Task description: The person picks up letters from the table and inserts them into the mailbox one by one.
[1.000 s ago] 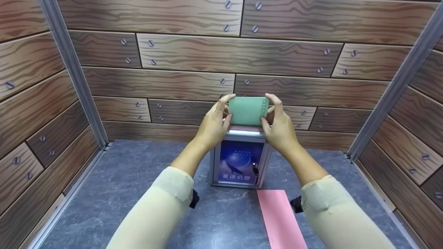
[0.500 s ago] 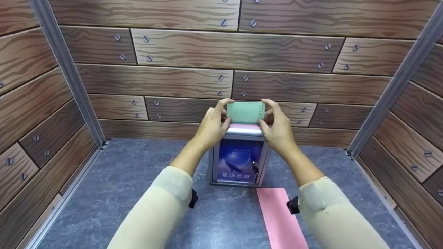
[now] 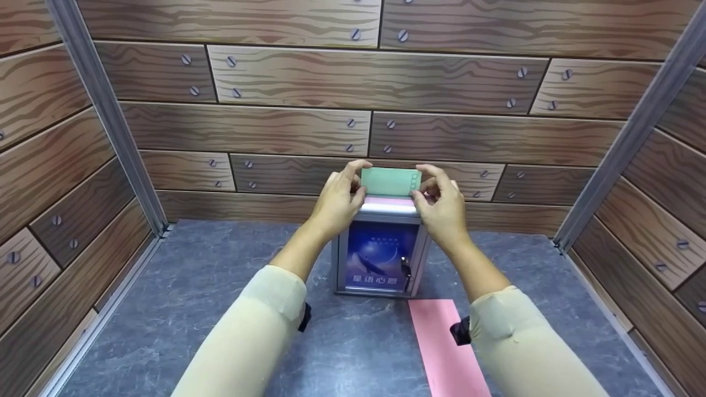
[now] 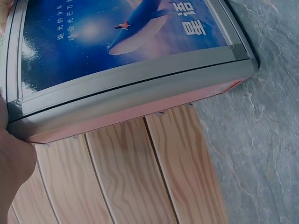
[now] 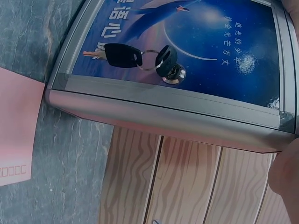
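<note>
A green envelope [image 3: 389, 182], with a row of small squares near its right edge, stands upright on the pink top of a grey-framed letter box [image 3: 381, 256]. Its lower part is out of sight at the box top. My left hand [image 3: 337, 199] grips the left edge, index finger at the upper corner and thumb low down. On the opposite edge my right hand [image 3: 444, 205] holds it the same way. The box front carries a blue whale picture, and keys [image 5: 124, 56] hang from its lock. Both wrist views show the box and only part of each hand.
A pink envelope [image 3: 447, 347] lies flat on the grey marbled table [image 3: 182, 309], in front of the box and to the right. Wood-patterned panels [image 3: 298, 82] enclose the back and both sides, with metal posts at the corners.
The green envelope has sunk lower at the box top, so less of it shows. Both hands have come down with it. The view has shifted slightly.
</note>
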Demonstrator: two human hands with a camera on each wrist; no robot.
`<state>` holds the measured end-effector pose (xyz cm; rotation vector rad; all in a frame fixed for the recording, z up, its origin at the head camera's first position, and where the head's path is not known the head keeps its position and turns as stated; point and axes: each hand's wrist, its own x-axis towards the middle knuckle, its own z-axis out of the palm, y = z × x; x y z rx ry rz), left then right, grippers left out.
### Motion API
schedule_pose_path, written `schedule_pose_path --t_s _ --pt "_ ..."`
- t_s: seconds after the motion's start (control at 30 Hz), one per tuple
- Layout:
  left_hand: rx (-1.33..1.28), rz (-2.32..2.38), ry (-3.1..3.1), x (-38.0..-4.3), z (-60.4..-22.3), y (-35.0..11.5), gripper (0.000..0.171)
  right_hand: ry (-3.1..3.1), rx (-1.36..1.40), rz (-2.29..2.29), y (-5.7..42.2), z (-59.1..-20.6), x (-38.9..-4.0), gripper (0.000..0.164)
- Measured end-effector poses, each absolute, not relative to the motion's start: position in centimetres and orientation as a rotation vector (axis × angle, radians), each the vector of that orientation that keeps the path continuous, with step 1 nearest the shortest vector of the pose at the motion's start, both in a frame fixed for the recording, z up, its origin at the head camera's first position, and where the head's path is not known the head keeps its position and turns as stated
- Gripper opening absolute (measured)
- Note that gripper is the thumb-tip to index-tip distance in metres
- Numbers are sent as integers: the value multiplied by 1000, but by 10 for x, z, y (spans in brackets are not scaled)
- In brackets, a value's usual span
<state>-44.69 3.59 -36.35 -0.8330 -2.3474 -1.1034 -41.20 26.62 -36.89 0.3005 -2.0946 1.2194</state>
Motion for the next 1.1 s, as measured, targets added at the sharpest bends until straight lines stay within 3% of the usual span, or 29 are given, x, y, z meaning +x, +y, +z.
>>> schedule_pose_path --t_s 0.7,1.1 --pt "-757 -1137 -2333 -447 -365 35 27 -2002 302 1162 263 -380 -418 32" --pt "-764 -1201 -2258 -447 -367 37 30 -1991 276 1142 263 -385 -416 23"
